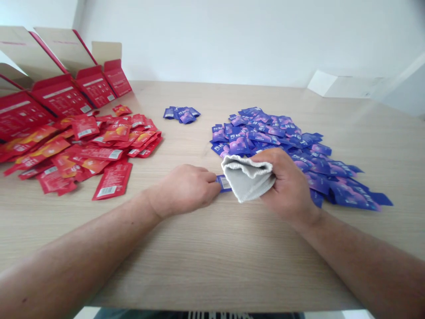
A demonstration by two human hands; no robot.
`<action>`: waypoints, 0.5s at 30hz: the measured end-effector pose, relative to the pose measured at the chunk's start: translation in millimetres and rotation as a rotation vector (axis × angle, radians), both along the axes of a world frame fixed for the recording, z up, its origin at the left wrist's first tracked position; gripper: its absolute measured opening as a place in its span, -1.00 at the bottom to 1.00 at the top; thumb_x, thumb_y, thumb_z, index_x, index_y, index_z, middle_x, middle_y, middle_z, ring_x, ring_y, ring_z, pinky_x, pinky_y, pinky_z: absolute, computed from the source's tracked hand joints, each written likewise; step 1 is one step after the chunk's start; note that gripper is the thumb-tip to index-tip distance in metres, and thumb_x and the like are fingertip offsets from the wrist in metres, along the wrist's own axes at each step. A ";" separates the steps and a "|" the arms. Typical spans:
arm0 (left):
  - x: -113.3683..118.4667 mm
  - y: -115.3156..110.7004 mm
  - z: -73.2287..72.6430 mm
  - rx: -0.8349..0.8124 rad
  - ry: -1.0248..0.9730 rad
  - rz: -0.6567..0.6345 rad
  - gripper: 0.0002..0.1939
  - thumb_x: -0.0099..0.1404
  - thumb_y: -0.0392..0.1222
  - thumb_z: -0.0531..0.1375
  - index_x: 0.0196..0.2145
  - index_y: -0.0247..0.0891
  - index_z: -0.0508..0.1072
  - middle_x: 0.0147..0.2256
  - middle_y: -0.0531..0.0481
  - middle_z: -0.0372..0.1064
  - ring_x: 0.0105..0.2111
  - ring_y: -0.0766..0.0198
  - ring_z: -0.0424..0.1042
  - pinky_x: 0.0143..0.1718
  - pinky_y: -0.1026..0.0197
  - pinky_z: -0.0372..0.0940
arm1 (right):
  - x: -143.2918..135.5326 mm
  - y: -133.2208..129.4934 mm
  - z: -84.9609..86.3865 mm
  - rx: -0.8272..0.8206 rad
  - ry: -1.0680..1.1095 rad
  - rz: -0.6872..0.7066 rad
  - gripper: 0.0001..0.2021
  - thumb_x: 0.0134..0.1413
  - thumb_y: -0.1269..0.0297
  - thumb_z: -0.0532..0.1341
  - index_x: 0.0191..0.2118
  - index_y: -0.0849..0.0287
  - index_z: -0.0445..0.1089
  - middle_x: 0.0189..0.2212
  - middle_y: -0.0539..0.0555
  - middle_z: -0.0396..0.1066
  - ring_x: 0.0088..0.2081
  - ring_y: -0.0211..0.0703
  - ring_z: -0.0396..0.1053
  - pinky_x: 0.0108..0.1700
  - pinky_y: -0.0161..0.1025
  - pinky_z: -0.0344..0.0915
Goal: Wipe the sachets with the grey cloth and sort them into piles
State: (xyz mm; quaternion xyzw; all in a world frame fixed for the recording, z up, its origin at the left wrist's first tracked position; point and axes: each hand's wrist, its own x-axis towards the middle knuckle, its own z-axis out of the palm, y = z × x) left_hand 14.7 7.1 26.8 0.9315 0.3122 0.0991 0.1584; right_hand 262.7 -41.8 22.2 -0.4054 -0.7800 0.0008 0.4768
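Currently my left hand (187, 187) grips one end of a flat, glossy blue-purple sachet (225, 183) over the pale wooden worktop (212, 261) — my right hand (286, 186) clutches a folded grey-white cloth (249, 179) that hides its other end. Wood shows between my forearms down to the front edge. Heaped blue-purple packets (265, 128) crowd close beyond my right hand; glossy red-and-orange packets (114, 133) lie apart, past my left forearm.

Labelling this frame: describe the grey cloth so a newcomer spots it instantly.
On the table, find the large purple packet pile. At its near side, the right hand holds the grey cloth: plain fabric with a whitish edge, unlike the printed packets.
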 end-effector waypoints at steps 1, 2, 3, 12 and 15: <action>1.8 -2.8 0.3 0.016 0.037 -0.046 -0.82 0.31 -0.04 0.18 -0.29 -0.13 0.55 -0.28 -0.07 0.48 -0.28 0.13 0.40 -0.17 0.09 0.26 | 0.1 0.9 -0.6 0.001 -0.001 0.000 -0.74 0.14 0.48 0.24 -0.07 0.05 0.41 -0.21 0.05 0.45 -0.15 -0.04 0.43 -0.07 -0.05 0.39; 2.9 -4.8 0.9 0.039 0.071 -0.077 -0.79 0.32 0.00 0.18 -0.25 -0.12 0.55 -0.25 -0.08 0.49 -0.26 0.11 0.41 -0.16 0.08 0.26 | 0.3 1.8 -1.2 0.001 0.001 -0.005 -0.74 0.13 0.48 0.24 -0.08 0.06 0.41 -0.21 0.04 0.45 -0.15 -0.05 0.42 -0.08 -0.06 0.39; 3.5 -5.7 1.5 0.056 0.084 -0.067 -0.75 0.30 0.05 0.19 -0.20 -0.12 0.54 -0.22 -0.09 0.49 -0.22 0.08 0.41 -0.14 0.07 0.27 | 0.6 2.6 -1.6 -0.002 -0.001 -0.008 -0.74 0.14 0.49 0.24 -0.08 0.06 0.41 -0.21 0.04 0.45 -0.15 -0.05 0.42 -0.08 -0.07 0.38; 0.5 10.0 -10.0 -0.009 0.128 0.166 -0.31 0.04 0.31 0.35 0.02 -0.16 0.46 -0.08 -0.20 0.45 -0.08 -0.09 0.41 -0.07 0.01 0.28 | 2.0 6.8 -4.7 -0.033 -0.032 0.006 -0.72 0.09 0.53 0.24 -0.09 0.10 0.42 -0.21 0.05 0.46 -0.16 -0.07 0.42 -0.08 -0.11 0.37; 1.9 11.0 -11.0 -0.267 0.035 0.217 -0.50 0.06 0.15 0.38 -0.12 -0.16 0.51 -0.26 -0.09 0.51 -0.25 0.05 0.45 -0.21 0.14 0.28 | 0.8 6.1 -6.1 -0.046 -0.051 0.038 -0.71 0.09 0.52 0.23 -0.07 0.10 0.42 -0.19 0.08 0.47 -0.15 -0.06 0.42 -0.07 -0.10 0.36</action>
